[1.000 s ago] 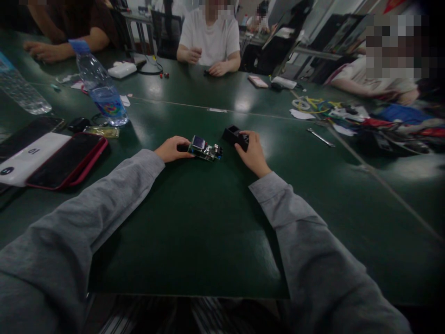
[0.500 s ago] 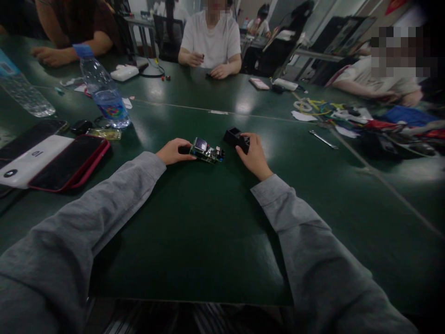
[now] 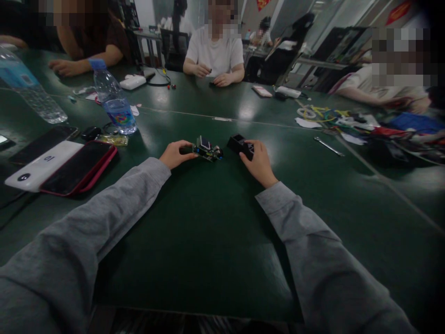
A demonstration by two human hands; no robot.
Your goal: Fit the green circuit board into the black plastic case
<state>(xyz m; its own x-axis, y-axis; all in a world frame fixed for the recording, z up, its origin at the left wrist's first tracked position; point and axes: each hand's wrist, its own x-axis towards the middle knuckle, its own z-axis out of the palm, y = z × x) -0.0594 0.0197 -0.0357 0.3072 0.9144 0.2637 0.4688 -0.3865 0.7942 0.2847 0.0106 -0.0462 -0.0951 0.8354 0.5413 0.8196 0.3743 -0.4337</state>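
Note:
Between the thumb and fingers of my left hand (image 3: 176, 154) is the left end of a small circuit board (image 3: 208, 155). A small screen (image 3: 204, 142) sits raised on its upper face, and dark and blue parts show at its right end. My right hand (image 3: 260, 162) grips the right end of a small black plastic case (image 3: 237, 142), whose upper side has openings. The case and the board are close together, with a narrow gap between them. My fingers hide part of the case's right end.
On the left are a water bottle (image 3: 116, 104), another bottle (image 3: 36, 88), a white power bank (image 3: 38, 167) and a phone in a red case (image 3: 79, 167). A wrench (image 3: 328, 146) and tangled cables (image 3: 351, 120) lie right. A person in a white shirt (image 3: 216, 55) sits opposite.
The whole view has shifted, so things appear slightly lower and further right. Both hands keep their holds; the board has tilted slightly, its screen now seen more from the side.

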